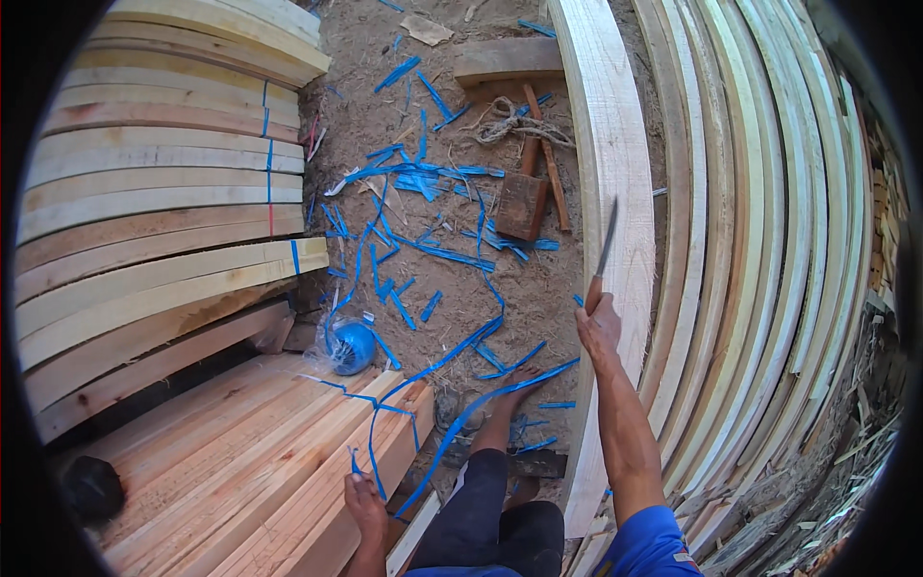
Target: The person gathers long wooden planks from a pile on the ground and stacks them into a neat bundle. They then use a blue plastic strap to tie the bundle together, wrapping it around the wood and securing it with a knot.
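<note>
My right hand (598,324) is closed round the brown handle of a knife (609,236), its blade pointing away from me over a long pale beam (623,144). Down at the lower left, my left hand (364,502) pinches the end of a blue plastic strap (355,461). That strap runs across a stack of sawn planks (240,423) beside the hand, and a loose length (461,413) curves off to the right. At the stack's far end sits a ball of blue strapping (352,348) in a clear plastic bag.
Tied timber bundles (163,159) line the left; long boards (740,240) fill the right. On the dirt lie a wooden mallet (524,207), a stick, a rope coil (510,123), a wood block (510,61) and blue strap scraps. My bare foot (519,380) rests among them. A dark rounded object (93,489) is far left.
</note>
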A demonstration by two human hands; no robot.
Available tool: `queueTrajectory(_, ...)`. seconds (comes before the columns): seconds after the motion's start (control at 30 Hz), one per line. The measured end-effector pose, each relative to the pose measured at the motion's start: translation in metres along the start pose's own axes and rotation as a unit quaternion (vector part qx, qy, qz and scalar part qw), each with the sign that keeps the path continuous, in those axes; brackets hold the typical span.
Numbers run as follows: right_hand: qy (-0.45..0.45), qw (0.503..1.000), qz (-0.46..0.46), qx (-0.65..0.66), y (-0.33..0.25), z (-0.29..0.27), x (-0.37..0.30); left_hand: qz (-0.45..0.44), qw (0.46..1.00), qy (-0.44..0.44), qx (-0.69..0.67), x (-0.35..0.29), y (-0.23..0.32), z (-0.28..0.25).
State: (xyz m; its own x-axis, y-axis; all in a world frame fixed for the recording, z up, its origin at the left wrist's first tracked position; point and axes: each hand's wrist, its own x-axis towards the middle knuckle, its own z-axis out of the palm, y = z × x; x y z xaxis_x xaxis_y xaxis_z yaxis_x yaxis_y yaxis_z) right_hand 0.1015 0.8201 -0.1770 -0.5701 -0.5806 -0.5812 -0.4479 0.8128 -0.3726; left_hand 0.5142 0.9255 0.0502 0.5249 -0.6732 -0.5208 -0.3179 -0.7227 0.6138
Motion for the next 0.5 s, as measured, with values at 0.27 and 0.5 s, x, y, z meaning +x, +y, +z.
queueTrajectory(0.27,-0.139,0.962,-0.188,-0.137,-0.016,0.068,-0.003,-0.122,0.966,-0.227,0.005,-0.038,-0.029,0.045)
queueTrajectory(0.5,-0.135,0.962,-0.169,0.164,-0.048,0.005,-0.103,0.002,0.964,-0.249,0.095,-0.025,-0.005,0.046)
